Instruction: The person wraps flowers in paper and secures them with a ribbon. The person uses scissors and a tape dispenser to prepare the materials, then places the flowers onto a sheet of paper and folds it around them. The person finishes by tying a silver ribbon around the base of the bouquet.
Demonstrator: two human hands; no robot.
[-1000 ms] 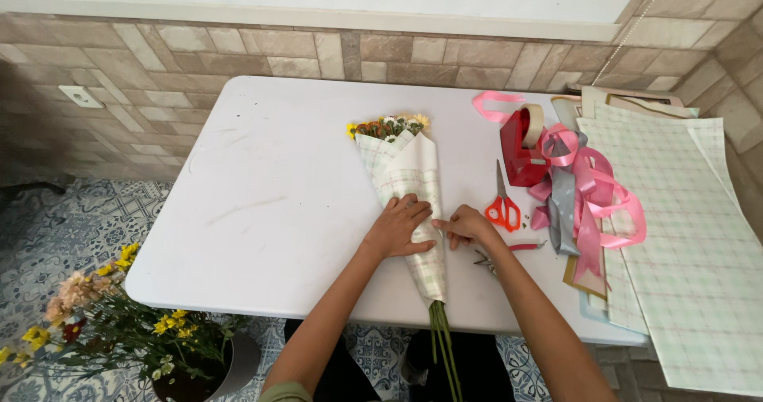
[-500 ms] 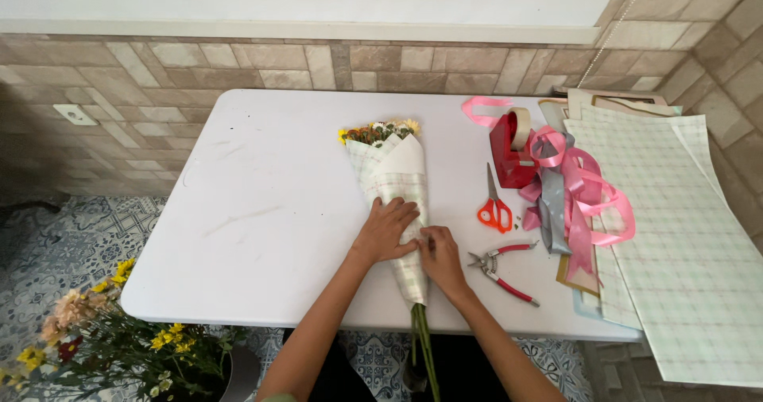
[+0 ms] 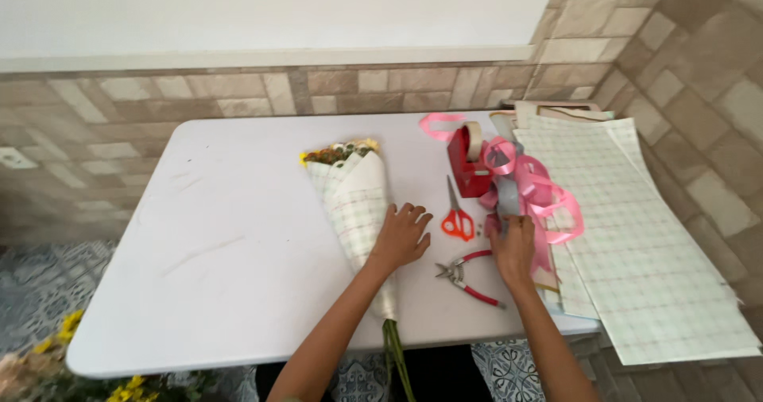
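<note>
Left hand (image 3: 401,237) spread flat, pinning bouquet (image 3: 355,211) on tabletop (image 3: 222,235); right hand (image 3: 513,247) closed on pink ribbon (image 3: 531,186) beside it. Risk: tugging tangled ribbon could drag tape dispenser (image 3: 467,164) over, or snag scissors (image 3: 456,218) and pliers (image 3: 467,275) lying between hands.

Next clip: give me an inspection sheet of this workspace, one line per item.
Surface: white table, scuffed.
Job's things: wrapped bouquet lying flat, stems over the near edge; pink ribbon.
Clutter: orange scissors, red pliers, red tape dispenser, checked paper sheets.
Hands: left hand flat on the bouquet; right hand at the ribbon, grip unclear.
Cables: nothing seen.
Surroundings: tiled wall, patterned floor, yellow flowers.
</note>
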